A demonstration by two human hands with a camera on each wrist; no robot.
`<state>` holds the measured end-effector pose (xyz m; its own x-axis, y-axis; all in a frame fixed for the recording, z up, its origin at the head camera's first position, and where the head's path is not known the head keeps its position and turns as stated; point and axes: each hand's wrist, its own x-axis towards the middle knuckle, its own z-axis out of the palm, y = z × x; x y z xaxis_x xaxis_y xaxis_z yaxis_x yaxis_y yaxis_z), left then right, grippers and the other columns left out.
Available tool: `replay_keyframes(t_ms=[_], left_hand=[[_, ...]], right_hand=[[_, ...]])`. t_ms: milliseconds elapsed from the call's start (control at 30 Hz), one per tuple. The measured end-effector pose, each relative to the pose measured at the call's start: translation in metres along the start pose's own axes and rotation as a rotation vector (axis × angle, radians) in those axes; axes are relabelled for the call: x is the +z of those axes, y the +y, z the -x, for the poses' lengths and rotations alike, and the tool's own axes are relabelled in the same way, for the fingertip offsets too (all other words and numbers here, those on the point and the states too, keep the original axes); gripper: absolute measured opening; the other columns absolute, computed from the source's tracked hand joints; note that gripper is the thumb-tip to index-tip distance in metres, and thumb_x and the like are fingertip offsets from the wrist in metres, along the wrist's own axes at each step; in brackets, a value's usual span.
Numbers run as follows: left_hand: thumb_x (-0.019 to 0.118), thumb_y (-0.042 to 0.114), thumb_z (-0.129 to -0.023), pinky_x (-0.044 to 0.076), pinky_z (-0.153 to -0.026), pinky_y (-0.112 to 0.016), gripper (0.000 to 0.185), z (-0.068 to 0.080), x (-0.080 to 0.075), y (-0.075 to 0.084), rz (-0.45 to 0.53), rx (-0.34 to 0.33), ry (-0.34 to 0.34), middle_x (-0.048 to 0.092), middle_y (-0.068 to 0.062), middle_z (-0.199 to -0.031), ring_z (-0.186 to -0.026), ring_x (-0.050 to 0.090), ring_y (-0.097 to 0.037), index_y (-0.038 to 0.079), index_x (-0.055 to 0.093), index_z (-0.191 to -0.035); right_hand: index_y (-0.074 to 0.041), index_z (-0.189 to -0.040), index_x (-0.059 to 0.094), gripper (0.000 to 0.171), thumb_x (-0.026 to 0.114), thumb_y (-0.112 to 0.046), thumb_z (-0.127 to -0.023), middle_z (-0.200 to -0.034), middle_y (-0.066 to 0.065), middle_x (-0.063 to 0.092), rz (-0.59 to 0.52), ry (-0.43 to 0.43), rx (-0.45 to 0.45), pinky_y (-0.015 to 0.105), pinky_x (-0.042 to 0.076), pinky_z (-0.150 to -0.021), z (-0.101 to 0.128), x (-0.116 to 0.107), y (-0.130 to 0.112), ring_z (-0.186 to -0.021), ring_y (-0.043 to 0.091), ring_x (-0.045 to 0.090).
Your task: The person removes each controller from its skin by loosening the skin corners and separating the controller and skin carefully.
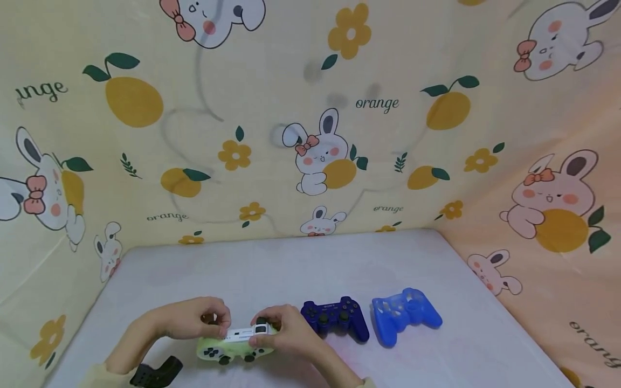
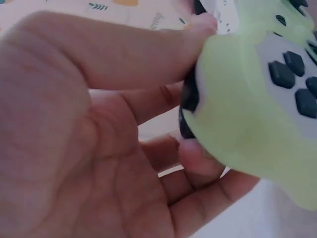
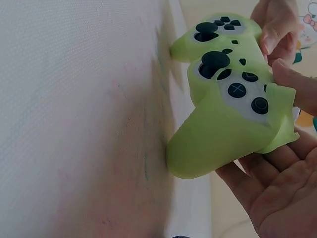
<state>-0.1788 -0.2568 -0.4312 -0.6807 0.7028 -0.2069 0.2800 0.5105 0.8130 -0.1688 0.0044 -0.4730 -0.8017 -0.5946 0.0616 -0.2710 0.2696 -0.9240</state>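
Observation:
A white game controller with black sticks and buttons, wrapped in a pale green silicone cover (image 1: 212,350), is between both hands above the white surface. My left hand (image 1: 206,318) pinches its left top edge with thumb and fingers; in the left wrist view the thumb lies on the edge of the cover (image 2: 237,109) beside the black shoulder buttons (image 2: 190,91). My right hand (image 1: 291,328) holds the other end. In the right wrist view, a flap of the cover (image 3: 282,116) stands away from the controller's right shoulder, between the right thumb and fingers.
To the right of the hands lies a dark blue controller (image 1: 356,321), and beyond it a bright blue silicone cover (image 1: 409,312). A black object (image 1: 157,373), its kind unclear, is near the left sleeve. Patterned cloth walls (image 1: 262,183) enclose the white tabletop (image 1: 233,275).

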Motion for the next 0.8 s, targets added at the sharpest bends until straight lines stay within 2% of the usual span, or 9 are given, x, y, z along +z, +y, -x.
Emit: replay_keyframes(t_ms=[133,333,500,667,733,800], left_hand=[[0.065,0.023,-0.094,0.041,-0.069,-0.030,0.011,-0.002,0.004,-0.002,-0.023,0.005,0.005,0.054,0.004,-0.087,-0.083,0.051,-0.015,0.017,0.062,-0.085],[0.068,0.020,-0.092,0.041,-0.064,-0.027,0.017,-0.001,0.008,-0.009,0.006,0.092,0.073,0.051,0.006,-0.082,-0.077,0.050,-0.011,0.015,0.054,-0.083],[0.069,0.017,-0.090,0.047,-0.065,-0.028,0.009,0.004,0.011,-0.015,0.022,0.119,0.154,0.058,0.002,-0.088,-0.079,0.054,-0.014,0.013,0.061,-0.091],[0.072,0.011,-0.087,0.052,-0.064,-0.030,0.006,0.003,0.014,-0.017,0.011,0.164,0.234,0.061,0.003,-0.084,-0.079,0.055,-0.014,0.016,0.069,-0.088],[0.074,0.011,-0.086,0.054,-0.063,-0.031,0.008,0.004,0.013,-0.018,0.009,0.181,0.241,0.061,0.004,-0.083,-0.078,0.056,-0.013,0.017,0.069,-0.086],[0.074,0.013,-0.087,0.054,-0.063,-0.031,0.007,0.005,0.012,-0.017,0.004,0.187,0.210,0.061,0.005,-0.083,-0.077,0.055,-0.012,0.017,0.069,-0.087]], right_hand=[[-0.013,-0.096,0.073,0.021,0.084,-0.018,-0.078,-0.084,-0.012,0.067,-0.010,-0.004,-0.008,0.023,0.049,-0.066,0.000,0.000,0.001,-0.071,0.005,0.061],[-0.013,-0.097,0.074,0.021,0.083,-0.019,-0.079,-0.084,-0.012,0.067,-0.016,-0.009,-0.012,0.023,0.049,-0.066,-0.001,-0.002,0.002,-0.072,0.005,0.062],[-0.011,-0.097,0.073,0.022,0.083,-0.019,-0.079,-0.084,-0.011,0.067,-0.017,0.001,-0.033,0.023,0.049,-0.065,-0.002,0.001,0.004,-0.071,0.005,0.062],[-0.011,-0.098,0.073,0.023,0.083,-0.020,-0.080,-0.086,-0.011,0.067,-0.027,-0.001,-0.040,0.023,0.050,-0.067,0.000,0.000,0.005,-0.073,0.005,0.062],[-0.012,-0.098,0.074,0.023,0.083,-0.019,-0.079,-0.086,-0.011,0.067,-0.036,-0.003,-0.031,0.023,0.050,-0.068,0.001,0.000,0.005,-0.074,0.006,0.062],[-0.012,-0.098,0.074,0.022,0.083,-0.019,-0.079,-0.087,-0.011,0.067,-0.039,-0.008,-0.031,0.023,0.050,-0.069,0.001,0.001,0.005,-0.074,0.006,0.063]])
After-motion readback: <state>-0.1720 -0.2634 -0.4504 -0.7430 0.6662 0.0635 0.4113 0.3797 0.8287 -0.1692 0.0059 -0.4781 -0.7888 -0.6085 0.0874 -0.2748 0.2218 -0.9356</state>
